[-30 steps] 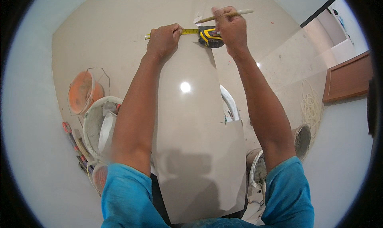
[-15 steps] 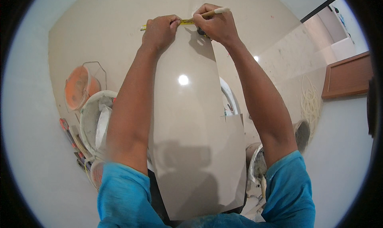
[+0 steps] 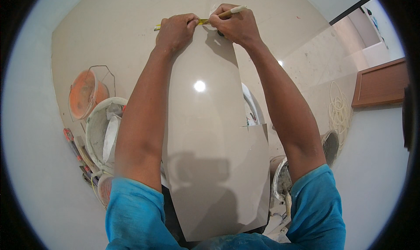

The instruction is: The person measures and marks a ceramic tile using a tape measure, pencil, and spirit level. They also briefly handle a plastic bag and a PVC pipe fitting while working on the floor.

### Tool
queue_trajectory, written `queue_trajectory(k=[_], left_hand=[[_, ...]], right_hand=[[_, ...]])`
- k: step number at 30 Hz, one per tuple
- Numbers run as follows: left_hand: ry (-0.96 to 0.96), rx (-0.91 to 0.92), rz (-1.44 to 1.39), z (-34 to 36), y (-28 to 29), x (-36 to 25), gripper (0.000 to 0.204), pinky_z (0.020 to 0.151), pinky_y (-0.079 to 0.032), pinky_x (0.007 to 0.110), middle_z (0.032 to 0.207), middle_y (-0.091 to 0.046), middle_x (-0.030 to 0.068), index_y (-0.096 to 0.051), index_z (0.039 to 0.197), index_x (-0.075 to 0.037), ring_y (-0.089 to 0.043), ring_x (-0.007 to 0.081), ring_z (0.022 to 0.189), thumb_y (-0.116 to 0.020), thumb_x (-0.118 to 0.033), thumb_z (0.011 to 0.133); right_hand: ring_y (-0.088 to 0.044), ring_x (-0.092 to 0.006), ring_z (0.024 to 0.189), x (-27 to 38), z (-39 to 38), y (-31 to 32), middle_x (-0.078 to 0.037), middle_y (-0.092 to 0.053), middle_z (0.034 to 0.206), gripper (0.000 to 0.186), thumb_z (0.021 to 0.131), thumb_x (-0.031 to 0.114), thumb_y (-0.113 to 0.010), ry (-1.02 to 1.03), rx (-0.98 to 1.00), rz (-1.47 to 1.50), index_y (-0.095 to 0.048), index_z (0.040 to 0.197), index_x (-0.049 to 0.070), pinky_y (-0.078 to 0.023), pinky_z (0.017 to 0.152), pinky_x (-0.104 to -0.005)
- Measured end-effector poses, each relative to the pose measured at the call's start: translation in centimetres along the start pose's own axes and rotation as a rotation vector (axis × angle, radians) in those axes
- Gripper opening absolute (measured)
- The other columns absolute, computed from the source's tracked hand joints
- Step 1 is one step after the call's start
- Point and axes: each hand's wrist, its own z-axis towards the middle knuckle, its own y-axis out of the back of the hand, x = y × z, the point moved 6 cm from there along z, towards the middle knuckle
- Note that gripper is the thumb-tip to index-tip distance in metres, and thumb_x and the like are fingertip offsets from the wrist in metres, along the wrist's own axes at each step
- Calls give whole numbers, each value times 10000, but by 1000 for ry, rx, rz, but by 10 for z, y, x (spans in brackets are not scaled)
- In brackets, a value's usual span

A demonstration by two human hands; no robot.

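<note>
A large glossy beige tile [image 3: 205, 114] stretches away from my body, with a notch cut into its right side. At its far end, my left hand [image 3: 176, 31] is closed, pinching the yellow blade of a tape measure [image 3: 202, 22] across the tile. The blade's end sticks out left of my knuckles. Close beside it, my right hand [image 3: 236, 26] grips a brown pencil [image 3: 232, 12] with a pale upper end, its point down by the blade. Part of the dark tape case shows beneath my right palm; the rest is hidden.
Left on the floor are an orange bucket [image 3: 83, 95], a pale bucket [image 3: 97, 132] holding a white item, and several long-handled tools [image 3: 76, 147]. Rightward lie a coiled pale hose [image 3: 339, 105], a dark bucket [image 3: 331, 145], a mortar-stained container [image 3: 282, 180] and a brown wooden panel [image 3: 379, 84].
My right hand and the pencil have shifted slightly left, closer to my left hand. Less of the tape case shows. My left hand stays on the blade.
</note>
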Motion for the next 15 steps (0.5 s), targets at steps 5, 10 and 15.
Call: queue_trajectory(k=[5, 10, 15], left_hand=[[9, 29, 9, 0, -2, 2, 267, 873, -496, 432, 953, -714, 146, -710, 1083, -101, -674, 328, 887, -514, -248, 977], [7, 27, 8, 0, 0, 1, 282, 849, -523, 425, 1002, -721, 164, -705, 1111, -71, -691, 333, 929, -526, -235, 969], [32, 36, -16, -1, 0, 0, 285, 846, -523, 424, 991, -723, 160, -709, 1112, -73, -695, 321, 922, -523, -238, 973]], right_hand=[[-676, -171, 550, 0, 0, 0, -72, -713, 660, 221, 753, 307, -689, 6, -6, -19, -764, 770, 100, -548, 532, -307], [-675, -172, 555, 0, 0, -1, -69, -712, 660, 216, 750, 307, -688, -7, 10, -1, -764, 767, 106, -546, 532, -310], [-669, -177, 545, 1, 0, -1, -61, -708, 655, 220, 751, 315, -684, 13, 13, -38, -763, 771, 110, -545, 529, -310]])
